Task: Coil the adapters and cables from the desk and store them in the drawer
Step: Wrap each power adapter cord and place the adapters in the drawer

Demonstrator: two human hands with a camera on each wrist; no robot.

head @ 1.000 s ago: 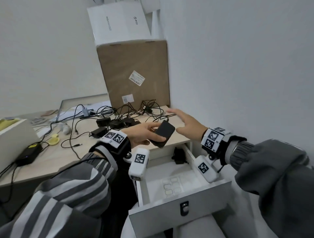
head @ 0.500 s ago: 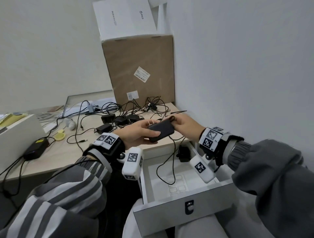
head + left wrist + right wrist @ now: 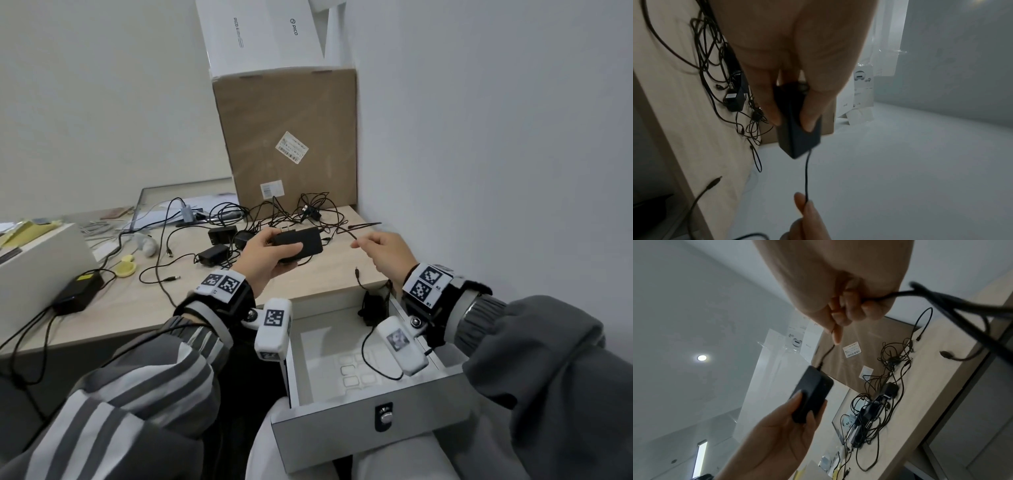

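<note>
A pale wooden desk [image 3: 318, 277] stood in a corner of white walls, with a tall brown cardboard box [image 3: 287, 137] at its far right end and a white carton [image 3: 263, 31] lying on top of that box. Below the desk's near right edge a grey drawer [image 3: 342, 442] stood pulled out, with a small black adapter [image 3: 371, 305] lying at its far end.

The left hand [image 3: 265, 255] was raised over the desk, its thumb and fingers clasped around a black power adapter [image 3: 301, 240] that lay flat across the palm. From the adapter's right end its cable [image 3: 339, 230] ran over to the right hand [image 3: 387, 253], which pinched it between thumb and forefinger, the other fingers curled in around the strand. Past that hand the cable hung down in a loop into the drawer, and its plug end [image 3: 357, 272] stood up near the desk's edge.

Farther back on the desk lay a tangle of black cables [image 3: 274, 212] and several more black adapters [image 3: 219, 234]. At the left sat a larger black power brick [image 3: 78, 291] with a yellow label, a small yellow round object [image 3: 125, 269] near it, and a white box [image 3: 37, 260] at the left edge.
</note>
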